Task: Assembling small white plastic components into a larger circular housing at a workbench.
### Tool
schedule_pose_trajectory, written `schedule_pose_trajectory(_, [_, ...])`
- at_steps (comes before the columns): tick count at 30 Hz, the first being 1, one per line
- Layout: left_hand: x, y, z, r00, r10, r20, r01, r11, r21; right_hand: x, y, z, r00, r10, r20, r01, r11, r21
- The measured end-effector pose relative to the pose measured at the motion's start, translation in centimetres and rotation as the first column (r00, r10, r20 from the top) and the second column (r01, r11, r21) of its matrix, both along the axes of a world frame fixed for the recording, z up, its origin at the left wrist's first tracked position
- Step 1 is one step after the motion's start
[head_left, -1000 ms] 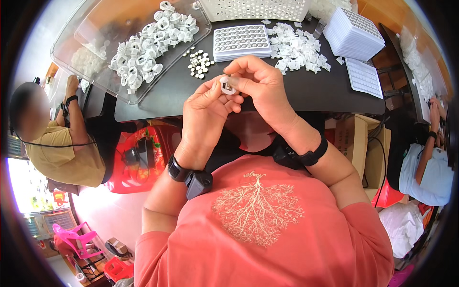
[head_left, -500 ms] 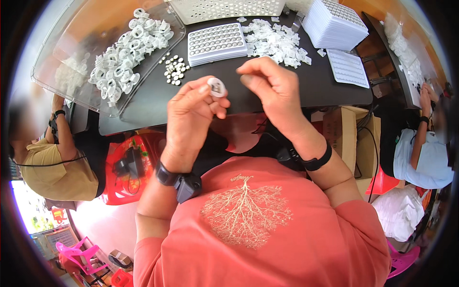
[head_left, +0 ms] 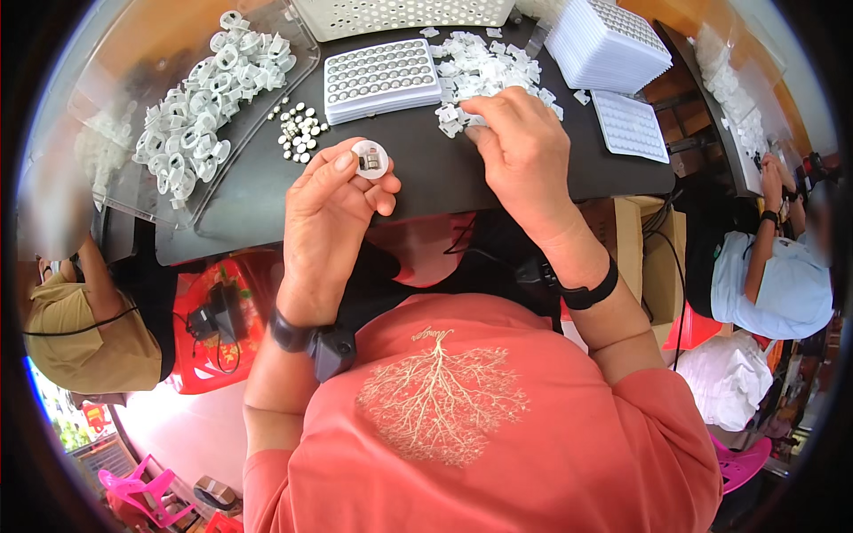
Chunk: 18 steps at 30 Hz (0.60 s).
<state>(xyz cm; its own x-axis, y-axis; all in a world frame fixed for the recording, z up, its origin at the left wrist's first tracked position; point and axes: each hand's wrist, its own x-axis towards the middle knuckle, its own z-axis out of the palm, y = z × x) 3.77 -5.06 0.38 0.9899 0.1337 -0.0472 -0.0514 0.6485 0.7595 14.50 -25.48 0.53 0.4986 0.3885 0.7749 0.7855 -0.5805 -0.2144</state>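
My left hand (head_left: 330, 197) pinches a small round white plastic housing (head_left: 371, 160) between thumb and fingers. Its open side faces up, and small metal parts and a dark piece show inside. My right hand (head_left: 526, 151) reaches over the near edge of a heap of small flat white plastic pieces (head_left: 480, 67). Thumb and forefinger are apart, close to several of those pieces; I see nothing held between them. The other fingers curl inward. Beyond my left hand lies a scatter of button cells (head_left: 300, 130), near a white tray (head_left: 380, 107) filled with round silver cells.
At left, a clear plastic bin (head_left: 233, 169) holds many white ring-shaped housings (head_left: 197, 115). A perforated white basket (head_left: 400, 19) stands at the back. Stacked white trays (head_left: 604, 49) and a single tray (head_left: 629, 126) lie right. Co-workers sit on both sides.
My right hand has moved toward the heap of white pieces. My left hand still holds the housing, now tilted so its inside shows more. The whole view has shifted slightly.
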Motion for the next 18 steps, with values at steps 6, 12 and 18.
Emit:
schedule_pose_trajectory(6, [0.1,0.2,-0.2,0.999,-0.03,0.033,0.03,0.999,-0.014,1.0,0.3,0.0,1.0,-0.006,0.016,0.007,0.997,-0.073])
schedule_pose_trajectory(12, [0.2,0.7,-0.9,0.993,-0.069,0.096,0.084,0.984,-0.158,2.0,2.1,0.5,0.997,-0.007,0.072,0.025,0.968,-0.249])
schedule_pose_trajectory(18, [0.1,0.8,-1.0,0.987,-0.082,0.135,0.107,0.977,-0.184,2.2,3.4,0.9,0.996,0.052,0.073,-0.023,0.933,-0.359])
